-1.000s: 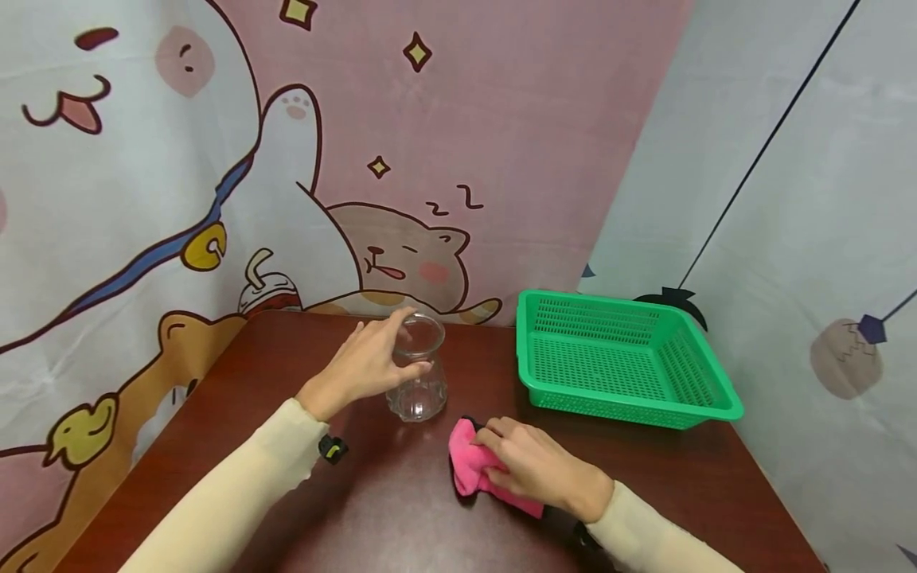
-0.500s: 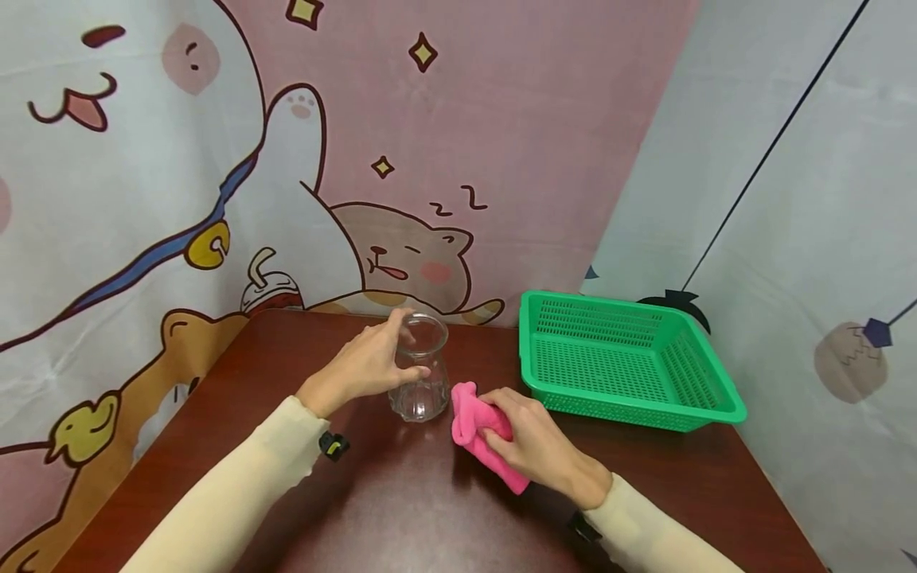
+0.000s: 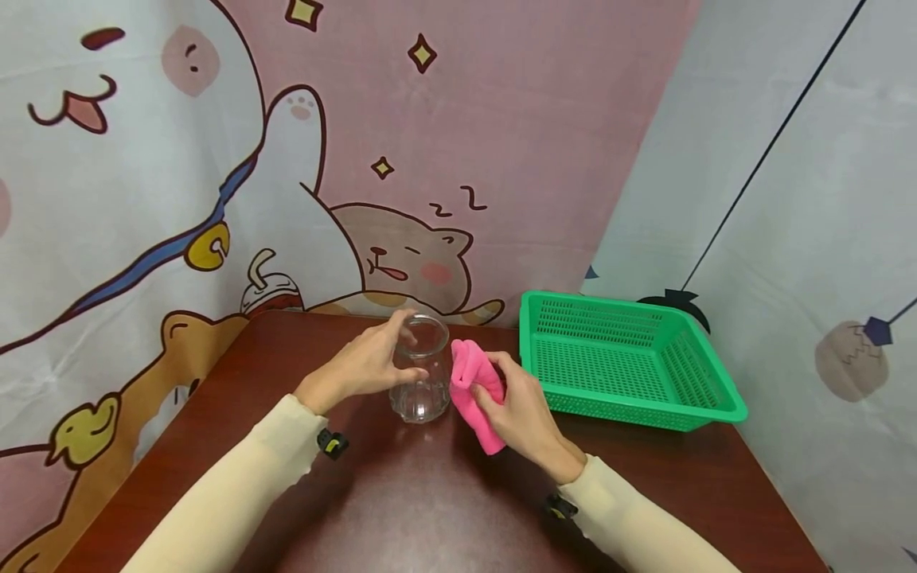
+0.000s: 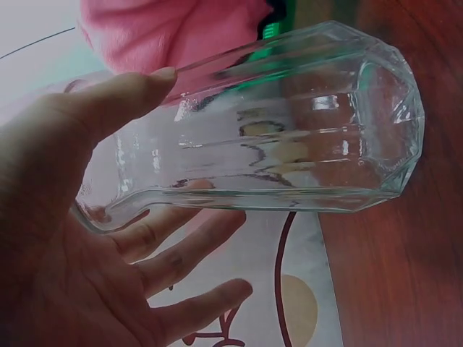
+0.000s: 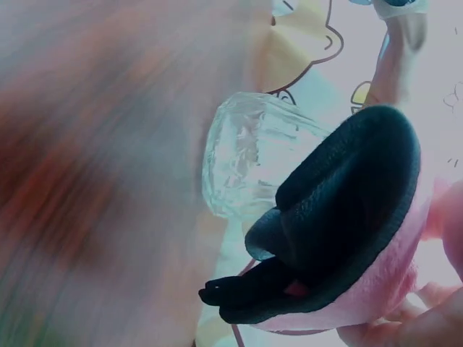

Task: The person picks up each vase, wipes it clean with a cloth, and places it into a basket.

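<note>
A clear glass vase [image 3: 423,398] with a flared rim and faceted body stands upright on the table. My left hand [image 3: 361,362] holds it around the neck, thumb on the near side and fingers behind, as the left wrist view shows through the glass [image 4: 311,144]. Just right of the vase, a folded cloth [image 3: 474,394], pink outside, is pinched between the thumb and fingers of my right hand [image 3: 528,414]. It is raised above the table, its top near the vase's rim. The right wrist view shows the cloth's dark side [image 5: 362,210] overlapping the vase.
A green plastic basket [image 3: 630,408] with perforated walls sits at the back right of the dark red-brown table [image 3: 401,509]. Behind the table hangs a cartoon-printed curtain [image 3: 544,159], which continues along both sides.
My right hand has lifted the pink cloth off the table and brought it up and leftward to beside the vase. The left hand and vase have stayed in place.
</note>
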`<state>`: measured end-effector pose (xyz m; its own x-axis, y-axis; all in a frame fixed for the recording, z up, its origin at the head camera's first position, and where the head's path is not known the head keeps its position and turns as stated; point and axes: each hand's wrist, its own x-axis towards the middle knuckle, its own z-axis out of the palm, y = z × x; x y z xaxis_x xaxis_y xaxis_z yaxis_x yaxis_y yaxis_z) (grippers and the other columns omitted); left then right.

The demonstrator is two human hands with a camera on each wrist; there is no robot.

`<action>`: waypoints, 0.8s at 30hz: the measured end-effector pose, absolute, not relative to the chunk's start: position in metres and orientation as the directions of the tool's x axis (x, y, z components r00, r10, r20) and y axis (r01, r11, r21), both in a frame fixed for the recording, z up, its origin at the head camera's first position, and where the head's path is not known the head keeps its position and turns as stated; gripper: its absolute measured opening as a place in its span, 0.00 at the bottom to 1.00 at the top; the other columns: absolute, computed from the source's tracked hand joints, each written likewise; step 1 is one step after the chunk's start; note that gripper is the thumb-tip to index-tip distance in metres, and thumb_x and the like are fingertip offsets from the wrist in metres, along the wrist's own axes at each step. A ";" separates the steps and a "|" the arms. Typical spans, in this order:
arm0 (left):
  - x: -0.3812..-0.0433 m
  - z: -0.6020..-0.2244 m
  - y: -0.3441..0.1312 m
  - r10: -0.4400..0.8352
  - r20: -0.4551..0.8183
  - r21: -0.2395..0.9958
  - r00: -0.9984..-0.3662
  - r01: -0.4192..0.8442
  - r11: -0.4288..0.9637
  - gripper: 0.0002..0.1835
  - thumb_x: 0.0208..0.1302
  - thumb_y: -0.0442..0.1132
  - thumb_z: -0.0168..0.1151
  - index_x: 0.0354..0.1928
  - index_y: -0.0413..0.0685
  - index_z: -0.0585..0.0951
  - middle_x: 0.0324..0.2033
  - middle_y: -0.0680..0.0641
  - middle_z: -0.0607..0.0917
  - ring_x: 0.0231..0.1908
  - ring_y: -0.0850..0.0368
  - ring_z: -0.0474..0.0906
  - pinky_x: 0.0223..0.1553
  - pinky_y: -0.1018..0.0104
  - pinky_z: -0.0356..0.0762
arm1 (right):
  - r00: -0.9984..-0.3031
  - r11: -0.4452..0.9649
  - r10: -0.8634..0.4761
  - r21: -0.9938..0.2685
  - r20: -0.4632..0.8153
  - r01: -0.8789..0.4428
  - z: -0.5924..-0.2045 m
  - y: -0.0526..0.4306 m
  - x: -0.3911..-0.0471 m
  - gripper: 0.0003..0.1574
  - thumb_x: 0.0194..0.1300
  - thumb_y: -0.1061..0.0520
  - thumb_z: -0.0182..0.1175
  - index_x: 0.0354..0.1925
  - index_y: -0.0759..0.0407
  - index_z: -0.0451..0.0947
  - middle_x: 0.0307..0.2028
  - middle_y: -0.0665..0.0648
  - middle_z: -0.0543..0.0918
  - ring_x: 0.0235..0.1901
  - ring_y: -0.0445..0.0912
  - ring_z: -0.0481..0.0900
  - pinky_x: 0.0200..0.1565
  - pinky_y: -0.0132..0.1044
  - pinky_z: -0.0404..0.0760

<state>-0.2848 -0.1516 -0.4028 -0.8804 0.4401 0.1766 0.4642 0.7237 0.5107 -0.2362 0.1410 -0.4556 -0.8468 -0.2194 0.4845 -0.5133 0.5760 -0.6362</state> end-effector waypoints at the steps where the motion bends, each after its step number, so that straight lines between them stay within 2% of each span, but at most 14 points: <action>1: -0.285 -0.403 -0.152 0.444 0.179 0.513 -0.878 0.468 0.720 0.54 0.70 0.51 0.87 0.87 0.49 0.63 0.64 0.41 0.92 0.63 0.39 0.92 0.65 0.33 0.90 | -0.854 0.572 -0.207 -0.649 0.477 -0.501 -0.455 0.138 -0.238 0.29 0.73 0.61 0.79 0.68 0.58 0.84 0.54 0.57 0.93 0.45 0.48 0.87 0.47 0.38 0.91; 6: -0.286 -0.403 -0.153 0.465 0.185 0.520 -0.866 0.488 0.701 0.53 0.70 0.51 0.87 0.86 0.51 0.63 0.63 0.41 0.93 0.63 0.40 0.92 0.66 0.33 0.90 | -0.854 0.555 -0.170 -0.668 0.492 -0.496 -0.454 0.126 -0.249 0.32 0.76 0.59 0.77 0.73 0.57 0.83 0.60 0.58 0.94 0.49 0.49 0.89 0.52 0.46 0.92; 8: -0.286 -0.402 -0.152 0.474 0.183 0.523 -0.861 0.494 0.695 0.53 0.70 0.51 0.87 0.87 0.51 0.63 0.63 0.41 0.92 0.63 0.41 0.92 0.66 0.34 0.90 | -0.843 0.553 -0.164 -0.660 0.512 -0.508 -0.455 0.122 -0.253 0.34 0.76 0.60 0.77 0.76 0.57 0.83 0.60 0.60 0.93 0.50 0.50 0.89 0.53 0.48 0.91; 12: -0.287 -0.400 -0.150 0.478 0.173 0.527 -0.861 0.491 0.694 0.54 0.70 0.50 0.87 0.87 0.49 0.62 0.64 0.40 0.92 0.63 0.40 0.92 0.66 0.35 0.90 | -0.835 0.534 -0.195 -0.659 0.514 -0.530 -0.457 0.115 -0.260 0.37 0.76 0.63 0.75 0.80 0.57 0.81 0.58 0.61 0.90 0.52 0.51 0.86 0.52 0.45 0.88; 15: -0.288 -0.399 -0.150 0.482 0.171 0.522 -0.859 0.494 0.695 0.54 0.70 0.49 0.87 0.87 0.47 0.62 0.64 0.40 0.92 0.63 0.40 0.92 0.65 0.35 0.90 | -0.841 0.504 -0.229 -0.680 0.490 -0.533 -0.457 0.111 -0.263 0.36 0.78 0.64 0.74 0.80 0.57 0.82 0.62 0.62 0.87 0.60 0.52 0.85 0.58 0.47 0.88; 19: -0.289 -0.400 -0.152 0.490 0.180 0.526 -0.853 0.504 0.685 0.52 0.70 0.48 0.87 0.86 0.48 0.63 0.64 0.39 0.92 0.63 0.39 0.92 0.65 0.34 0.90 | -0.834 0.469 -0.253 -0.692 0.491 -0.550 -0.458 0.105 -0.265 0.31 0.82 0.62 0.72 0.78 0.59 0.83 0.69 0.64 0.84 0.71 0.56 0.82 0.68 0.56 0.88; 24: -0.290 -0.400 -0.154 0.504 0.181 0.530 -0.845 0.515 0.673 0.51 0.70 0.46 0.86 0.86 0.48 0.64 0.63 0.39 0.92 0.63 0.39 0.92 0.65 0.33 0.90 | -0.825 0.479 -0.249 -0.676 0.507 -0.560 -0.459 0.100 -0.267 0.27 0.83 0.62 0.70 0.75 0.60 0.85 0.68 0.65 0.84 0.69 0.57 0.83 0.68 0.58 0.88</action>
<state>-0.2901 -0.1542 -0.4000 -0.8445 0.5039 0.1812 0.5155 0.6733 0.5301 -0.2671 0.0996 -0.4595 -0.8251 -0.2487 0.5073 -0.5601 0.4788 -0.6761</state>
